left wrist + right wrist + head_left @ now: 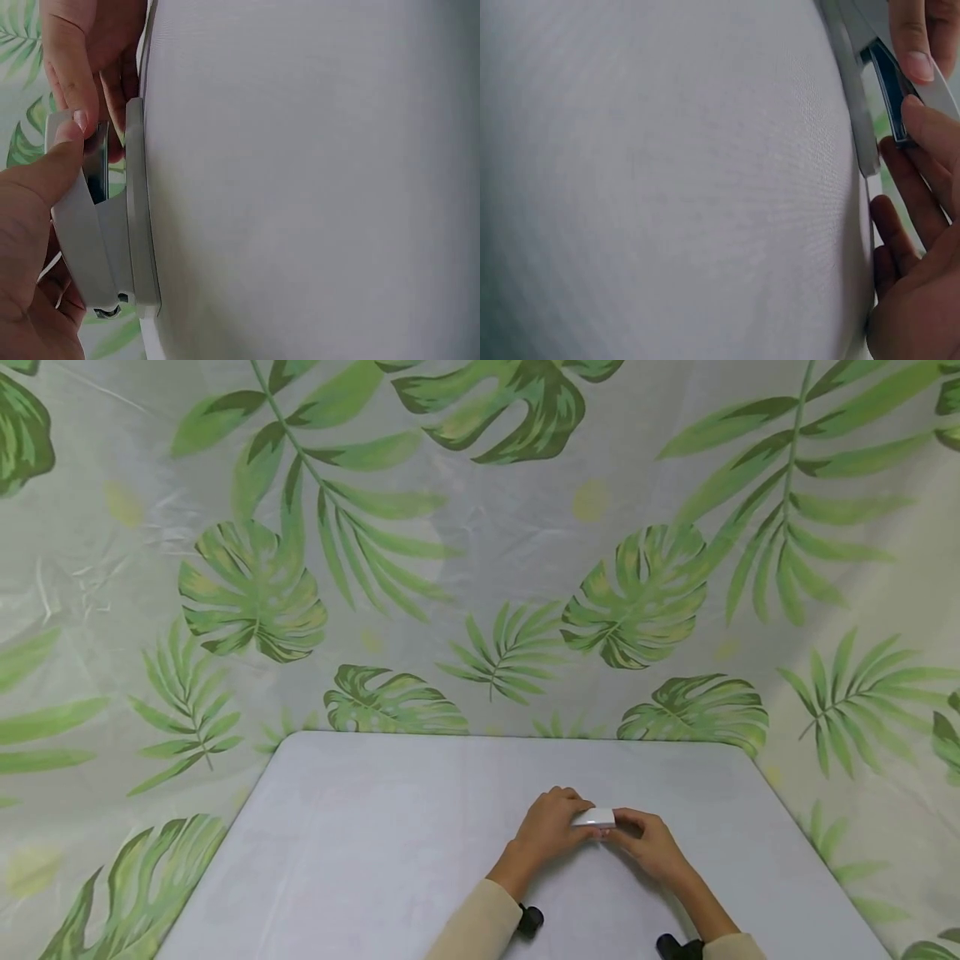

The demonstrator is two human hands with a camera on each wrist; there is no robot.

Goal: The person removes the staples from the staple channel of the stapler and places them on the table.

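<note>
A white stapler [596,817] is between both hands on the white table; both wrist views show its base [139,225] against the tabletop. Its top arm [79,232] is tilted up from the base, and a dark metal magazine [889,94] shows in the gap. My left hand [550,824] grips the top arm from the left, its thumb on the near side. From the right, my right hand [648,845] pinches the front end, thumb by the top arm and a finger near the magazine's tip. In the head view the hands hide much of the stapler.
The white table [360,843] has rounded far corners. Behind and around it hangs a pale cloth [517,568] printed with green leaves. A black wrist device [530,921] sits at the left sleeve, another [678,947] at the right.
</note>
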